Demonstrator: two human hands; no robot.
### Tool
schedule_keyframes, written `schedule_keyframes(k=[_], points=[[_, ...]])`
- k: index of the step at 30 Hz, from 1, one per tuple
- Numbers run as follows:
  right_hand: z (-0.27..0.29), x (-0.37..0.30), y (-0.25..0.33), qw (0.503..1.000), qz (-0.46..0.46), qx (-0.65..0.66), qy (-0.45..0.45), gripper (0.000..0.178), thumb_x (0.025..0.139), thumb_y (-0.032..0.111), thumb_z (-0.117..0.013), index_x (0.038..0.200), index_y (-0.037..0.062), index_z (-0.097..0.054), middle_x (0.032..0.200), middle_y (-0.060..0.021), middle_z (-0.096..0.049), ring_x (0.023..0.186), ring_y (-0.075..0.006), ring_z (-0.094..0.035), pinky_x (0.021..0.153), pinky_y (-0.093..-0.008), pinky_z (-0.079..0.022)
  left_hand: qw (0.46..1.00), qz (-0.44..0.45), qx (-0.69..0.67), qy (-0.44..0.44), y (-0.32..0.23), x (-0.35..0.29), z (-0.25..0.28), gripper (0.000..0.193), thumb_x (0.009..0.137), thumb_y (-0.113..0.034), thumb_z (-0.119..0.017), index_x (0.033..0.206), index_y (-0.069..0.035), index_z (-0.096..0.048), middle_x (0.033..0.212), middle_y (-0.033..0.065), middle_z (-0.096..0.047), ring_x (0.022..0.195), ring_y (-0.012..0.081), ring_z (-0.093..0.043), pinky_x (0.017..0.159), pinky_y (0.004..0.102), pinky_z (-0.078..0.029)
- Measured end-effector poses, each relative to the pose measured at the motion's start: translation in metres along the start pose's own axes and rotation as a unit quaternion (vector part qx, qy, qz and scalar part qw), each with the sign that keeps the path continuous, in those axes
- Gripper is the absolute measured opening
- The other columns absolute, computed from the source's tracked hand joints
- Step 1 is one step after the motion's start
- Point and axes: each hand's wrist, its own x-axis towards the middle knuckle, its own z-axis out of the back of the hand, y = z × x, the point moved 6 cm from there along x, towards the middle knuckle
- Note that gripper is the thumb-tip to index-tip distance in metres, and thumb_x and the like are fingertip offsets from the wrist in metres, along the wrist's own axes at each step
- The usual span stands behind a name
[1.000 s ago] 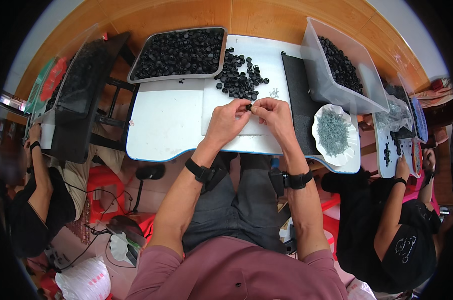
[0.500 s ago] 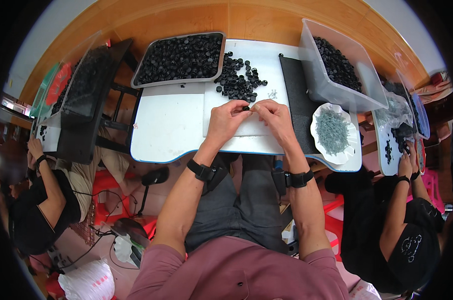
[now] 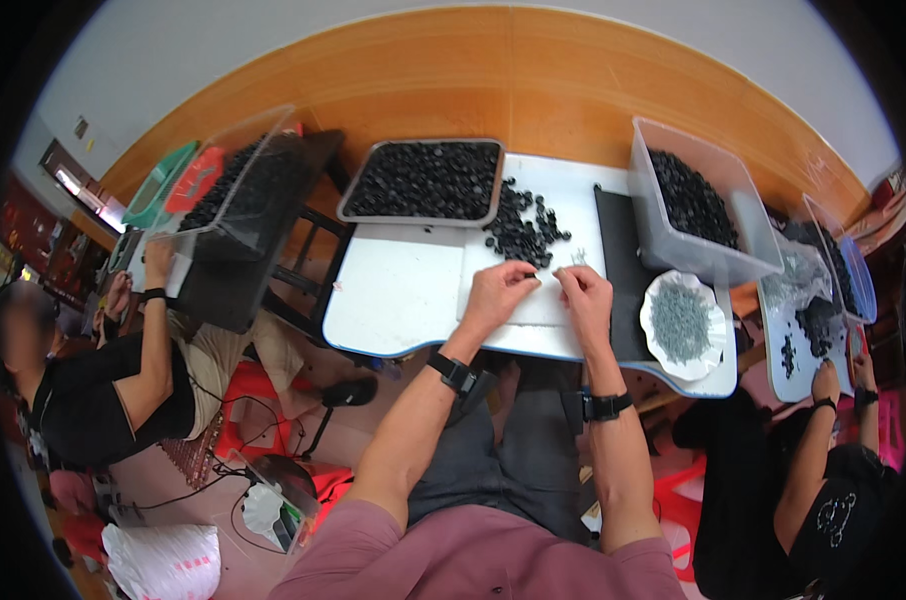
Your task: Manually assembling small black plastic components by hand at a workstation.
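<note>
My left hand [image 3: 499, 297] pinches a small round black plastic cap [image 3: 531, 276] between thumb and fingertips, over the white table. A short gap to its right, my right hand [image 3: 586, 296] has its thumb and forefinger pressed together; whatever they hold is too small to make out. Just beyond both hands lies a loose pile of similar black caps [image 3: 526, 230]. A few tiny grey pieces [image 3: 579, 257] lie beyond my right fingertips, apart from the pile.
A metal tray [image 3: 347, 208] of black caps stands at the back left. Right of a black mat [image 3: 618, 240] are a clear bin [image 3: 693, 258] of caps and a scalloped white bowl [image 3: 711, 362] holding thin grey-green pieces. Co-workers sit at tables on both sides.
My hands have drawn apart from where they met at the cap; the left keeps the cap. The whole view has shifted, with the table now lower and further right.
</note>
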Motion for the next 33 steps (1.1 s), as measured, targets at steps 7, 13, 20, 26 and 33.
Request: schedule_keyframes(k=[7,13,20,26,33], points=[[0.002,-0.001,-0.003,0.999,0.019,0.045,-0.018,0.015,0.091,0.009,-0.075,0.085,-0.0044,-0.073,0.076,-0.0029,-0.066,0.059,-0.0075,-0.058,0.054,-0.0237,-0.043,1.000,-0.021,-0.015,-0.006,-0.002,0.006,0.008,0.026,0.086,-0.013,-0.082,0.110,-0.002,-0.076,0.091,0.0064,-0.077,0.081,0.0100,-0.069,0.074,0.0262,-0.056],[0.001,0.000,0.003,0.997,0.052,0.037,-0.032,0.016,0.091,0.010,-0.074,0.085,-0.0057,-0.072,0.076,-0.0049,-0.065,0.062,-0.0097,-0.058,0.058,-0.0259,-0.045,0.958,-0.170,0.179,-0.147,-0.091,0.069,0.092,0.038,0.080,-0.014,-0.081,0.114,0.000,-0.072,0.104,0.0155,-0.076,0.092,0.0223,-0.074,0.082,0.0339,-0.058],[0.000,-0.002,0.002,0.997,0.043,0.049,-0.047,0.016,0.091,0.010,-0.074,0.087,-0.0056,-0.073,0.077,-0.0055,-0.066,0.063,-0.0091,-0.057,0.058,-0.0265,-0.044,0.867,-0.136,0.479,0.006,-0.069,0.098,0.101,0.058,0.103,-0.040,-0.055,0.147,-0.002,-0.051,0.157,0.0197,-0.045,0.148,0.0344,-0.038,0.121,0.0466,-0.031],[0.000,-0.004,0.006,0.997,0.067,0.021,-0.032,0.015,0.092,0.008,-0.074,0.088,-0.0057,-0.072,0.084,-0.0036,-0.067,0.064,-0.0066,-0.057,0.058,-0.0232,-0.045,0.820,-0.027,0.570,0.044,-0.023,0.072,0.105,0.066,0.106,-0.050,-0.044,0.154,-0.004,-0.044,0.166,0.0163,-0.033,0.155,0.0319,-0.026,0.126,0.0510,-0.019],[0.002,-0.003,0.009,0.996,0.059,0.012,-0.066,0.012,0.093,0.006,-0.072,0.090,-0.0053,-0.071,0.085,-0.0067,-0.067,0.064,-0.0094,-0.058,0.059,-0.0256,-0.047,0.862,-0.309,0.401,-0.010,-0.079,0.029,0.034,0.027,0.080,-0.015,-0.081,0.105,-0.009,-0.073,0.112,0.0082,-0.065,0.110,0.0295,-0.060,0.094,0.0419,-0.047]])
